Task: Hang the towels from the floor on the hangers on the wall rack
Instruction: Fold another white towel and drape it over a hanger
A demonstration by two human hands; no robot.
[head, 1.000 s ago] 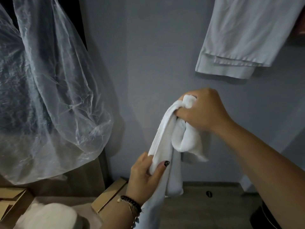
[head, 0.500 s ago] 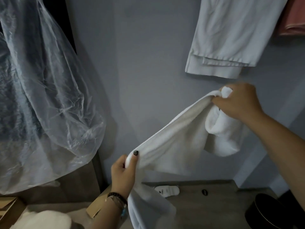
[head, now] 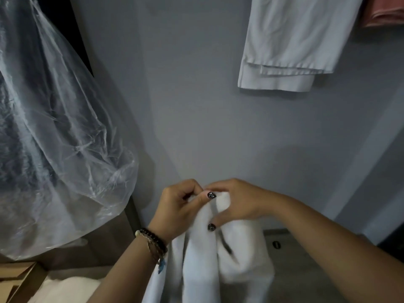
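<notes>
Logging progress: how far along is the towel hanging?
Done: a grey cloth and a pink one hang up top. In hand: left hand and right hand grip the white towel together at its top. Left: getting it onto a hanger; none visible.

Bare wall [head: 196,106] between plastic cover [head: 61,138] left, hanging cloth [head: 290,40] right, possibly trousers

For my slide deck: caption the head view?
Both hands, left hand and right hand, grip a white towel together below hung cloth.
</notes>
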